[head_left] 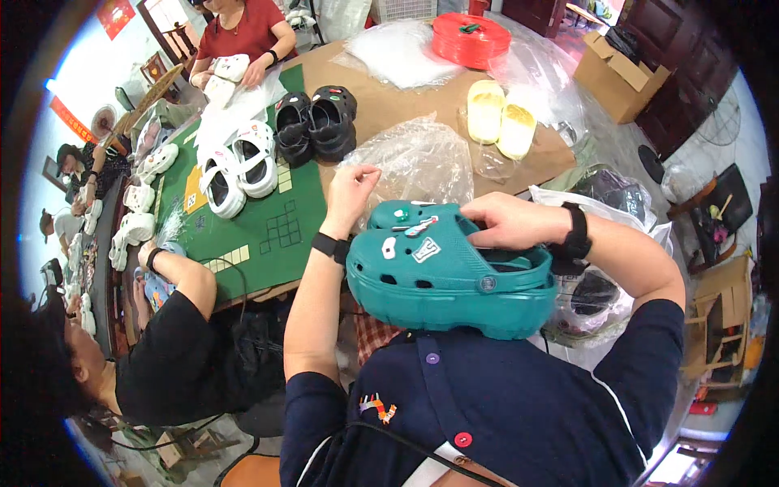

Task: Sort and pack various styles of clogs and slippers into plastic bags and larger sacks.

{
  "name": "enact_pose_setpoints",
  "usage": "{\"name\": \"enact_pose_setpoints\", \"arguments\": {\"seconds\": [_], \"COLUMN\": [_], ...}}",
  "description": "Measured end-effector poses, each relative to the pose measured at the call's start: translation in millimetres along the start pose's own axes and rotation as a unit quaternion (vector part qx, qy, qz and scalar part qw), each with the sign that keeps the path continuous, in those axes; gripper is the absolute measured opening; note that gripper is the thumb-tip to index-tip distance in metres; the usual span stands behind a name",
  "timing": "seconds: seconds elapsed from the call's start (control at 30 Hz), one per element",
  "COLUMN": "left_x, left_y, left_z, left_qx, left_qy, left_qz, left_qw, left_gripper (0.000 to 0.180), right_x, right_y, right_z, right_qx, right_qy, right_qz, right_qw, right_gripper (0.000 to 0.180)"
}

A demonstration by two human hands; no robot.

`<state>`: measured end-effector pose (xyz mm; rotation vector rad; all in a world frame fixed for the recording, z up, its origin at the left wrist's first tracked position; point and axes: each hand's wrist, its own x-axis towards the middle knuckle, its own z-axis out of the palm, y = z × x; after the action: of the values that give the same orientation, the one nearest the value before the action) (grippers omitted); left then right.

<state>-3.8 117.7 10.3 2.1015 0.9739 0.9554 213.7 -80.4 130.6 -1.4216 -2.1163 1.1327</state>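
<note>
Close to my chest is a pair of teal clogs (454, 264), one lying against the other, with small charms on the toes. My right hand (511, 219) grips them at the foot opening, its fingertips hidden inside. Just beyond the toes, my left hand (350, 195) is raised with thumb and fingers closed together; whether anything thin is pinched there cannot be made out. Beside it a clear plastic bag (418, 158) lies crumpled on the table.
Black clogs (312, 126), white clogs (239, 170) and yellow slides (499, 118) rest on the table. Farther back are a stack of clear bags (402, 53) and a red roll of plastic twine (471, 40). People work at my left (174, 341) and across (243, 36).
</note>
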Motion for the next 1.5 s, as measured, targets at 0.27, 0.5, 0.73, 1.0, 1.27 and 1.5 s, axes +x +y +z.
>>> {"name": "enact_pose_setpoints", "arguments": {"seconds": [0.27, 0.5, 0.73, 1.0, 1.27, 1.5], "left_x": [-18, -23, -37, -85, -112, -110], "left_y": [21, 37, 70, 47, 55, 75], "left_z": [-37, -3, 12, 20, 39, 35], "left_qx": [0.018, 0.065, 0.097, 0.232, 0.051, 0.097], "left_qy": [0.029, 0.087, 0.075, 0.23, 0.068, -0.006], "left_qz": [0.023, 0.071, 0.115, 0.156, 0.077, 0.053], "left_qw": [0.999, 0.992, 0.986, 0.932, 0.993, 0.994], "left_gripper": [0.015, 0.013, 0.01, 0.046, 0.014, 0.018], "right_x": [31, 49, 94, 110, 126, 134], "right_y": [18, 36, 59, 108, 129, 98], "right_z": [4, 20, 26, 22, 9, 8], "right_qx": [-0.143, -0.267, -0.251, -0.115, 0.013, -0.095], "right_qy": [0.166, 0.185, 0.194, 0.352, 0.446, 0.381], "right_qz": [0.142, 0.092, 0.109, 0.085, 0.067, 0.126], "right_qw": [0.965, 0.941, 0.942, 0.925, 0.892, 0.911], "right_gripper": [0.028, 0.02, 0.02, 0.029, 0.032, 0.025]}}
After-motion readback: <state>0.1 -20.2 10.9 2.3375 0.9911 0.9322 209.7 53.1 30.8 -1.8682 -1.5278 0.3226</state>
